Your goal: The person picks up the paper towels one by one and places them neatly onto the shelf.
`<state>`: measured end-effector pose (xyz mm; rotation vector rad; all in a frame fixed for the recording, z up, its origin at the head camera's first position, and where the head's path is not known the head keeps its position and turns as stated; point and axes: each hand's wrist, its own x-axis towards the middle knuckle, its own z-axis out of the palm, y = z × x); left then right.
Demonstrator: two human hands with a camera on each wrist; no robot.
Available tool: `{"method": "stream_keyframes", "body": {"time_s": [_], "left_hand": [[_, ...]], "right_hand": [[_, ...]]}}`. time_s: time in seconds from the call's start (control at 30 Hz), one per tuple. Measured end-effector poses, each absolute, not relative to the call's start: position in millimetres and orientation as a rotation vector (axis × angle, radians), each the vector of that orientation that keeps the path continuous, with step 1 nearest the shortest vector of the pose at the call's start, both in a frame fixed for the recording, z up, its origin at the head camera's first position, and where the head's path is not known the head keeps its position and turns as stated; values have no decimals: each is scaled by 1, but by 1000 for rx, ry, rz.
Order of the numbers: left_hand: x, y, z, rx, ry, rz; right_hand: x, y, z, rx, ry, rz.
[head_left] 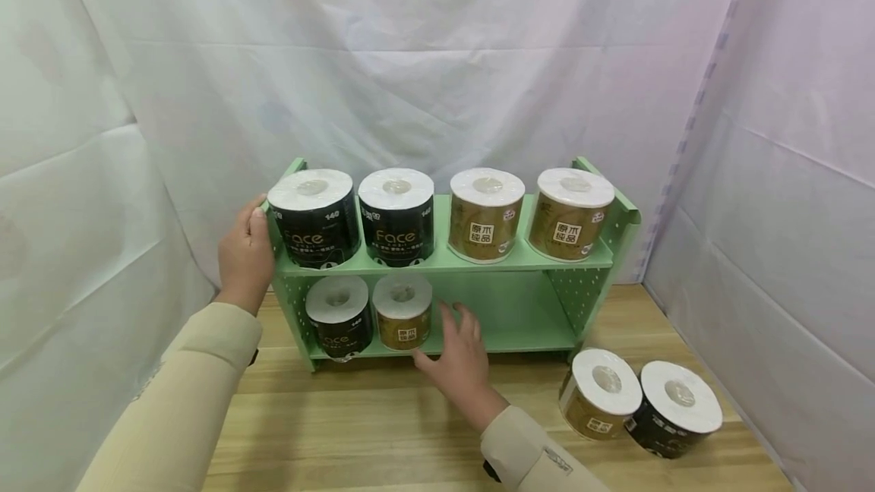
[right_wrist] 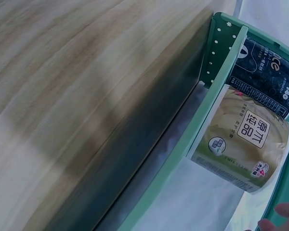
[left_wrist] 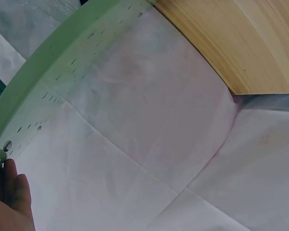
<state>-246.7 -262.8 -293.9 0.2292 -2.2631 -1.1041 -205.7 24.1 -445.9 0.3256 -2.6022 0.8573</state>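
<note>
My left hand (head_left: 247,253) holds the front edge of the left side panel of a green two-tier shelf (head_left: 506,310). In the left wrist view its fingers (left_wrist: 21,192) lie at the panel's rounded end. On the lower tier, my right hand (head_left: 461,359) is spread around the right side of a gold-wrapped toilet roll (head_left: 403,325), thumb near its lower front; the right wrist view shows a gap between fingers and roll. That roll stands upright beside a black-wrapped roll (head_left: 339,329) at the left end.
On the upper tier stand two black rolls (head_left: 396,226) and two gold rolls (head_left: 487,226). Another gold roll (head_left: 601,393) and a black roll (head_left: 673,408) are on the wooden table (head_left: 383,431), right of the shelf. White cloth (head_left: 437,82) hangs behind and at both sides.
</note>
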Motion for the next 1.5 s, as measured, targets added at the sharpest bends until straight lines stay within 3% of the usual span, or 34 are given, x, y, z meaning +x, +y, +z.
{"method": "stream_keyframes", "body": {"time_s": [0.77, 1.5], "left_hand": [[-244, -264, -292, 217, -2292, -1115], [-242, -269, -291, 173, -2358, -1112]], "right_hand": [[-179, 57, -454, 435, -2762, 732], [-165, 104, -459, 275, -2697, 669]]}}
